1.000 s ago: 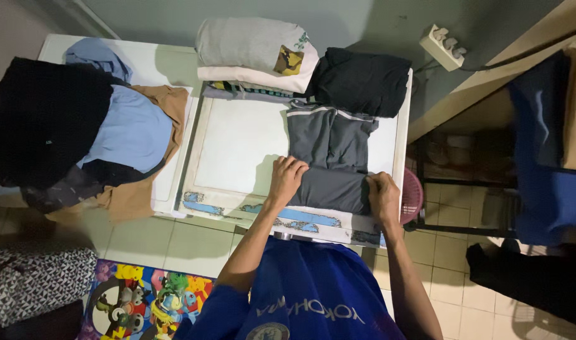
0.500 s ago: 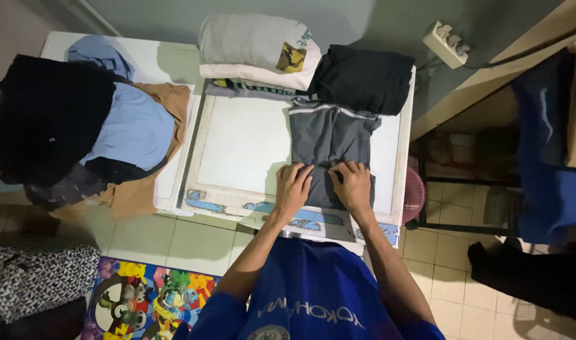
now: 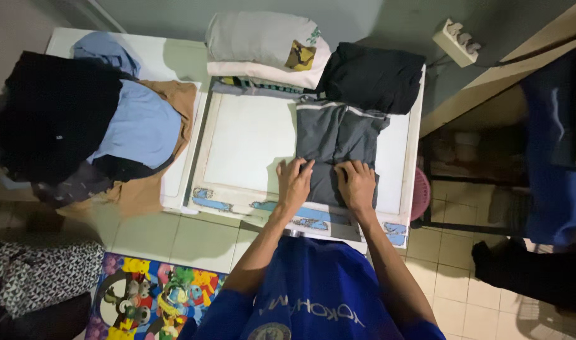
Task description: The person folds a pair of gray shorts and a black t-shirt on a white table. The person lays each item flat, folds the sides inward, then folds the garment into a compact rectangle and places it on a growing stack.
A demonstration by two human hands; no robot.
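- The grey shirt (image 3: 335, 135) lies on the right half of the white folding board (image 3: 250, 145), its collar end toward the wall; its near end is covered by both hands, so the hem edge cannot be seen.
- The left hand (image 3: 294, 182) lies flat, palm down, on the shirt's near left edge, fingers stretched out and clasping nothing.
- The right hand (image 3: 357, 184) lies flat just beside it on the same cloth, fingers spread, also pressing rather than gripping.
- Whether any fold of cloth is pinched under the palms cannot be told.
- The stack of folded pale shirts (image 3: 266, 50) and the folded black garment (image 3: 369, 75) sit at the far edge of the board, touching the grey shirt's collar end; a striped piece under the pale stack is mostly hidden.
- The heap of unfolded clothes (image 3: 93, 126) at the left is dark and hard to sort into single pieces.
- The pink basket (image 3: 420, 192) is only a sliver past the board's right edge.
- A second ago the hands were wide apart, the right at the shirt's right edge; half a second ago they were close, and now they sit side by side near the shirt's middle.
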